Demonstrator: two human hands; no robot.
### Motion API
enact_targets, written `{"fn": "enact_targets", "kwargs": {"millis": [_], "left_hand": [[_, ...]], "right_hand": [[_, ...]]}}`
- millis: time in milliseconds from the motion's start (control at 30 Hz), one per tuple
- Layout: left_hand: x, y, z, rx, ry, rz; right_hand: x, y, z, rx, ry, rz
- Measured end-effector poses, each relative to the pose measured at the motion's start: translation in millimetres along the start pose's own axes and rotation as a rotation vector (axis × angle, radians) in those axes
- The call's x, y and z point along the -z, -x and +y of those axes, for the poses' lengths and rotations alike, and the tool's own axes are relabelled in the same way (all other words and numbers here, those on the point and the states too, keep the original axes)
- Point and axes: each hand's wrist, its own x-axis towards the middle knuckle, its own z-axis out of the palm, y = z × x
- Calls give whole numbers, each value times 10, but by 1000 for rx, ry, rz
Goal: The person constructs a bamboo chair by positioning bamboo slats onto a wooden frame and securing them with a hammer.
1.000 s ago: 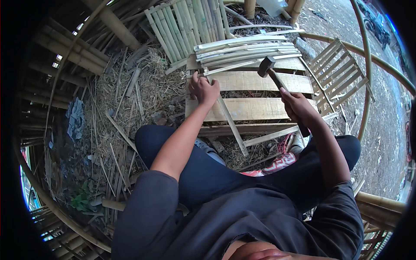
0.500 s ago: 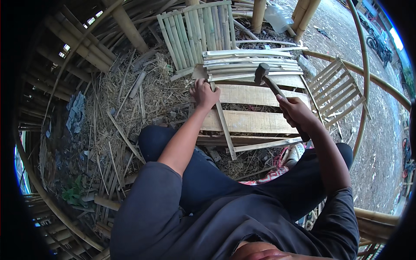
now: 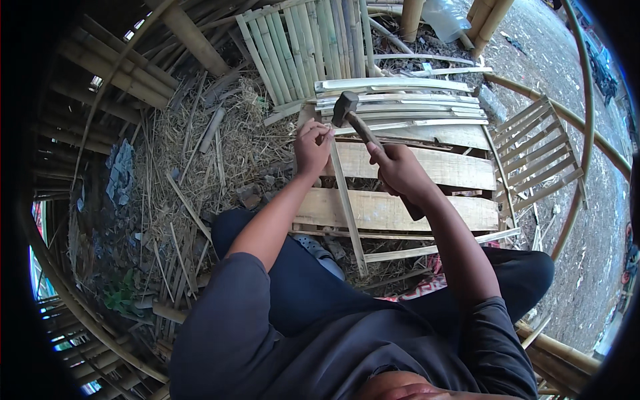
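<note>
The L hand (image 3: 313,150) is at the upper end of a narrow wooden strip (image 3: 347,200); its thumb & fingertips are bent close to each other, but I cannot tell if they pinch sth. small there. The R hand (image 3: 403,173) has its fingers clamped round the handle of a hammer (image 3: 363,130), w/ the dark head up, just beside the L fingertips.

The strip slopes down across the L part of two wide boards (image 3: 413,160), its lower end near another thin strip (image 3: 440,252). Behind the boards lies a pile of pale strips (image 3: 400,100).

Re containers: a translucent plastic container (image 3: 445,20) is in the upper R part, near bamboo posts; its contents I cannot tell. A red-white patterned thing (image 3: 423,288), partly hidden by the leg, may be a sack or a cloth, can't tell which.

A bamboo panel (image 3: 307,50) leans beyond the pile, a slatted frame (image 3: 537,147) is on the R, & dry straw (image 3: 230,143) covers the ground on the L.
</note>
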Motion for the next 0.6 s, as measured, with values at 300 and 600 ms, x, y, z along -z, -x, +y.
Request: {"fn": "enact_targets", "kwargs": {"millis": [300, 600], "left_hand": [[81, 8, 66, 57, 61, -80], [106, -17, 56, 9, 108, -86]], "right_hand": [[-446, -218, 148, 33, 294, 202], [-531, -145, -45, -19, 265, 261]]}}
